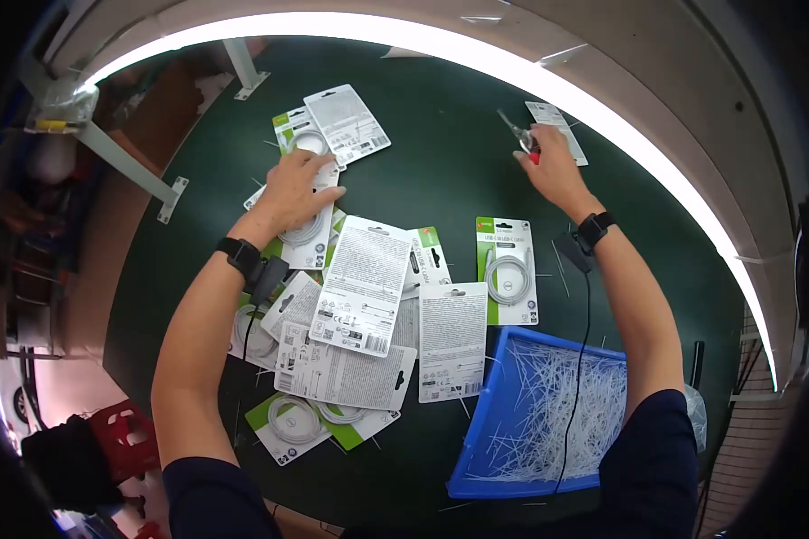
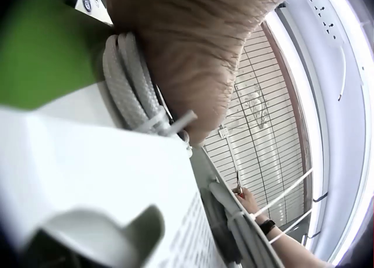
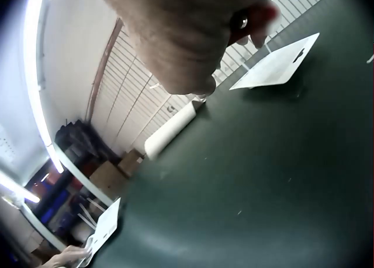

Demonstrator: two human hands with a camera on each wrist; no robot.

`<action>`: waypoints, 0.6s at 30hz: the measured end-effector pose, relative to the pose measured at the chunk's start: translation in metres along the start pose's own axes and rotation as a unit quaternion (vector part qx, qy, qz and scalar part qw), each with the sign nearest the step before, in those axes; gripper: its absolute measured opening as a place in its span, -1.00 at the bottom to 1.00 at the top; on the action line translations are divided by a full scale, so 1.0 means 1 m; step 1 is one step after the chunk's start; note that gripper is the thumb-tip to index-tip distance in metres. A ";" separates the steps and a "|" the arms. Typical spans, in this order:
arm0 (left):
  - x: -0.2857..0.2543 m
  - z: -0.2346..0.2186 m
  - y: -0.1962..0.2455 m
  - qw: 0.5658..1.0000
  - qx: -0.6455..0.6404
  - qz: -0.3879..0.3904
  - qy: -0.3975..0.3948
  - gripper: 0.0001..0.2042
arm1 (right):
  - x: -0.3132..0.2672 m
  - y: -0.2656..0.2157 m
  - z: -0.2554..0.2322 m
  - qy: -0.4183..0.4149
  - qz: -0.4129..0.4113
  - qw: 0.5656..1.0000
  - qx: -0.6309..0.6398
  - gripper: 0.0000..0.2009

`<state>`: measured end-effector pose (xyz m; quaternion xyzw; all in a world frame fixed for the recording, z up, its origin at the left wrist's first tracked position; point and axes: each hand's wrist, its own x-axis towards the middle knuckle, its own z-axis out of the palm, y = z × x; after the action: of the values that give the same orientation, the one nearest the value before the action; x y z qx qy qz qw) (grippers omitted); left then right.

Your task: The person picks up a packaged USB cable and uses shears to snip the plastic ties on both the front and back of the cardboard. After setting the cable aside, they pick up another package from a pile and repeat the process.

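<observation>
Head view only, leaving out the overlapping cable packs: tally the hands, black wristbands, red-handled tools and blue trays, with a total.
Hands: 2 (left hand, right hand)
Black wristbands: 2 (left wristband, right wristband)
Red-handled tool: 1
Blue tray: 1
Total: 6

wears dark navy short sleeves (image 1: 652, 458) ending above the elbows. has a black strap (image 1: 595, 226) on each wrist, each with a small black boxy module (image 1: 574, 251) trailing a thin black cable (image 1: 588, 314). shows bare forearms (image 1: 643, 314).
</observation>
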<state>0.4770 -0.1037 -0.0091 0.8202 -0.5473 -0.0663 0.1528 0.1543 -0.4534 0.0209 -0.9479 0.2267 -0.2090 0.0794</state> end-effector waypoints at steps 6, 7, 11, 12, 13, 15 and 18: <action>-0.097 -0.017 0.012 0.987 -0.159 0.009 0.025 -0.45 | 0.027 0.151 0.017 -0.081 0.157 0.976 -0.125 -0.53; -0.100 -0.018 0.012 0.979 -0.200 0.001 0.028 -0.47 | 0.017 0.155 0.021 -0.054 0.163 0.981 -0.093 -0.53; -0.043 -0.047 0.031 0.991 -0.084 0.020 0.102 -0.50 | -0.008 0.118 0.028 -0.058 0.082 0.995 0.016 -0.53; -0.022 -0.049 0.040 0.990 -0.064 0.038 0.120 -0.49 | -0.011 0.096 0.030 -0.063 0.036 0.996 0.051 -0.51; 0.000 -0.043 0.048 0.989 -0.078 0.047 0.117 -0.49 | -0.014 0.068 0.026 -0.097 0.023 0.992 0.076 -0.50; 0.033 -0.027 0.061 0.992 -0.030 0.060 0.111 -0.44 | -0.018 0.022 0.020 -0.154 -0.007 0.982 0.107 -0.48; 0.061 0.015 0.066 0.996 -0.009 0.029 -0.084 -0.35 | -0.019 -0.025 0.015 -0.227 -0.031 0.967 0.114 -0.43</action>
<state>0.4391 -0.1860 0.0012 0.7940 -0.5814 -0.1350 0.1155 0.1552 -0.4222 0.0071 -0.9617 0.1478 -0.0150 0.2304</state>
